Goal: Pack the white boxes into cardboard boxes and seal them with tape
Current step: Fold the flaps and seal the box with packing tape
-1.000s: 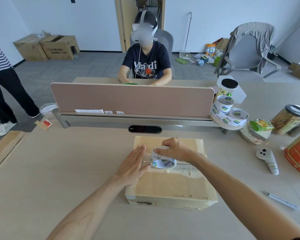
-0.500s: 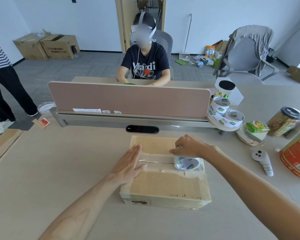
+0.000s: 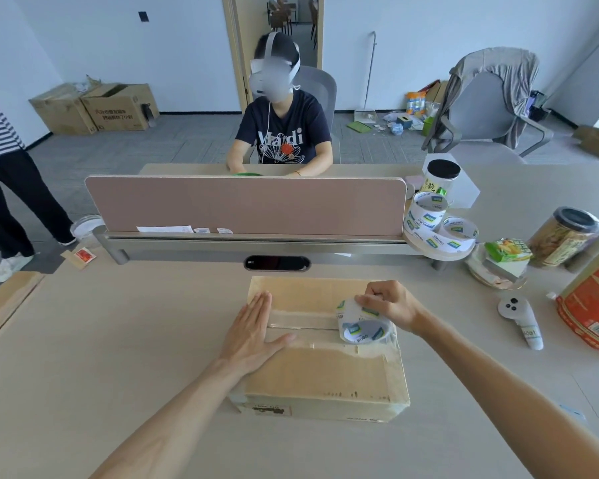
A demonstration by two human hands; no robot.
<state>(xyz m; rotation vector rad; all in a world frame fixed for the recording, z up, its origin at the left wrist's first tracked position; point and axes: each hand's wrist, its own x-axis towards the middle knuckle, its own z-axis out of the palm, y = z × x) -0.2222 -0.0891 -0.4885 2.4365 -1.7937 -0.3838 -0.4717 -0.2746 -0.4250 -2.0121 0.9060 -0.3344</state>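
A closed cardboard box (image 3: 312, 375) lies on the desk in front of me. A strip of clear tape (image 3: 301, 321) runs along its centre seam. My left hand (image 3: 253, 335) lies flat with straight fingers on the left end of the seam. My right hand (image 3: 389, 304) grips a roll of clear tape (image 3: 362, 326) with blue and green labels, tilted on the right part of the seam. No white boxes are visible.
Spare tape rolls (image 3: 436, 226) are stacked on a round shelf at the right end of the pink divider (image 3: 242, 203). Jars (image 3: 564, 236), a snack pack (image 3: 507, 250), a white controller (image 3: 521, 319) and a red bag (image 3: 595, 305) sit to the right. A person sits behind the divider.
My right hand has drawn the tape roll from the left part of the seam to its right end, laying tape. The left hand stayed pressed on the box.
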